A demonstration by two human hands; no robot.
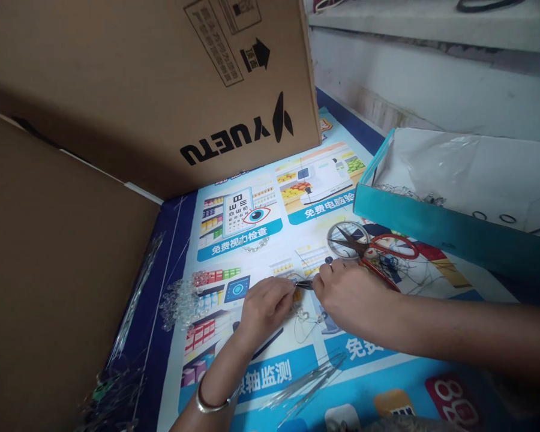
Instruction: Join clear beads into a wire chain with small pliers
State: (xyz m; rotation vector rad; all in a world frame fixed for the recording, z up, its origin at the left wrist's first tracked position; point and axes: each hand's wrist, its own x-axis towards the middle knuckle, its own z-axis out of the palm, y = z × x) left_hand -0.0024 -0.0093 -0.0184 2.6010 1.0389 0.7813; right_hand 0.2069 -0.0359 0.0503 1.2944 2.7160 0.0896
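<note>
My left hand (265, 307) is closed in a pinch over a small beaded wire piece (302, 315) on a printed poster (261, 384). My right hand (348, 295) is closed too, gripping a small dark tool (303, 284) whose tip meets the left fingers. A silver bracelet (212, 402) circles my left wrist. Red-handled scissors (372, 248) lie just beyond my right hand, blades pointing left.
A pile of clear beads (182, 300) sits left of my hands. Thin metal wires (306, 387) lie near the front, and more run along the left edge (135, 306). Large cardboard boxes (153, 90) stand left and behind. A teal tray (432, 225) with plastic sits at right.
</note>
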